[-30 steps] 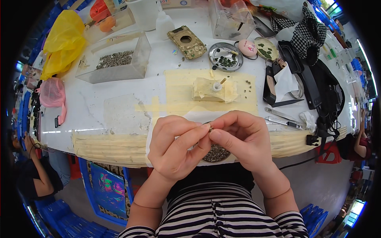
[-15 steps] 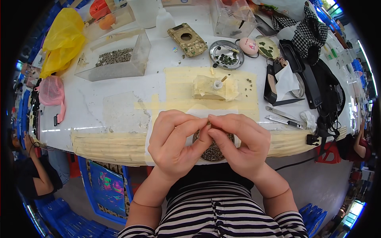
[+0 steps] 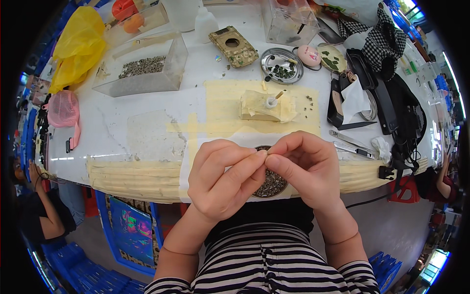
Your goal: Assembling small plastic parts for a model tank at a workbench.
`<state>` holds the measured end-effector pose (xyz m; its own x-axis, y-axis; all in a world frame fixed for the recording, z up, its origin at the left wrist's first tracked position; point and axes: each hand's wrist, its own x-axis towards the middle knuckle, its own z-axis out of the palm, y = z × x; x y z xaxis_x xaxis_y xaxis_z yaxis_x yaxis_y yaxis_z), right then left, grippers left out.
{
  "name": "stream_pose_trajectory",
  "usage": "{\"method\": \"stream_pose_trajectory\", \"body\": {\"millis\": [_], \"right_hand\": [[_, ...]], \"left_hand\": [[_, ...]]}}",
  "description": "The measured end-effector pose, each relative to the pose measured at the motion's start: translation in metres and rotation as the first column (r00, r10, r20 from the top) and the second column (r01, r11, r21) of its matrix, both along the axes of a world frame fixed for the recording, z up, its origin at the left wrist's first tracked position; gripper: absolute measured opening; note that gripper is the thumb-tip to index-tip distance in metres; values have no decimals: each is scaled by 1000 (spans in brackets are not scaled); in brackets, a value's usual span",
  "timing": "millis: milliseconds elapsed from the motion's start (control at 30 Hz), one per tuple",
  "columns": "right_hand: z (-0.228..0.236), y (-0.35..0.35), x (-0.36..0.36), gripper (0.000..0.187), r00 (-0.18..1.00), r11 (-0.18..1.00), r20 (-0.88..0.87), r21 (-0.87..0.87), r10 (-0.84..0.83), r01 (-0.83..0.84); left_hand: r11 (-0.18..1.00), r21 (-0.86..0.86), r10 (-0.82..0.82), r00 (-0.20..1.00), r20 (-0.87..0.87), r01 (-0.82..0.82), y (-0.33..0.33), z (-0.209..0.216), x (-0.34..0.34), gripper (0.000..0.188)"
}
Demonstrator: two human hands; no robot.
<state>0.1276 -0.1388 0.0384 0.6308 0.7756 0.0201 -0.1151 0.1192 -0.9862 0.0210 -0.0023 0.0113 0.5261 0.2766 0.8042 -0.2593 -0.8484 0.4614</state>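
Note:
Over the table's near edge, my left hand [image 3: 220, 179] and my right hand [image 3: 311, 171] meet with their fingertips pinched together. Whatever tiny piece sits between them is too small and too covered to make out. Just beneath is a round dish [image 3: 263, 147] filled with small grey-brown parts [image 3: 272, 184], partly hidden by my fingers. Beyond my hands stands a tape-covered block [image 3: 252, 111] bearing a small white pot [image 3: 270, 101] with a stick in it. A few loose bits [image 3: 309, 104] lie to its right.
A clear bin [image 3: 174, 73] of small parts stands far left, near a yellow bag [image 3: 78, 44]. At the back are a camouflage model hull [image 3: 238, 55] and a metal dish [image 3: 294, 76] of dark green pieces. A utility knife [image 3: 355, 150] and black straps [image 3: 406, 112] lie right.
My fingertips have shifted slightly to the right, and the pinch has turned, uncovering more of the dish's far rim. The small olive piece glimpsed between my fingers before is now mostly hidden.

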Motion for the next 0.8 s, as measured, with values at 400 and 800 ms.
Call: {"method": "stream_pose_trajectory", "body": {"millis": [400, 800], "right_hand": [[-12, 10, -3, 30, 207, 965, 954, 181, -219, 189], [0, 1, -8, 15, 995, 999, -99, -47, 12, -16]], "left_hand": [[984, -170, 41, 995, -86, -56, -1, -2, 4, 29], [999, -42, -2, 1000, -2, 2, 1, 3, -1, 30]]}}
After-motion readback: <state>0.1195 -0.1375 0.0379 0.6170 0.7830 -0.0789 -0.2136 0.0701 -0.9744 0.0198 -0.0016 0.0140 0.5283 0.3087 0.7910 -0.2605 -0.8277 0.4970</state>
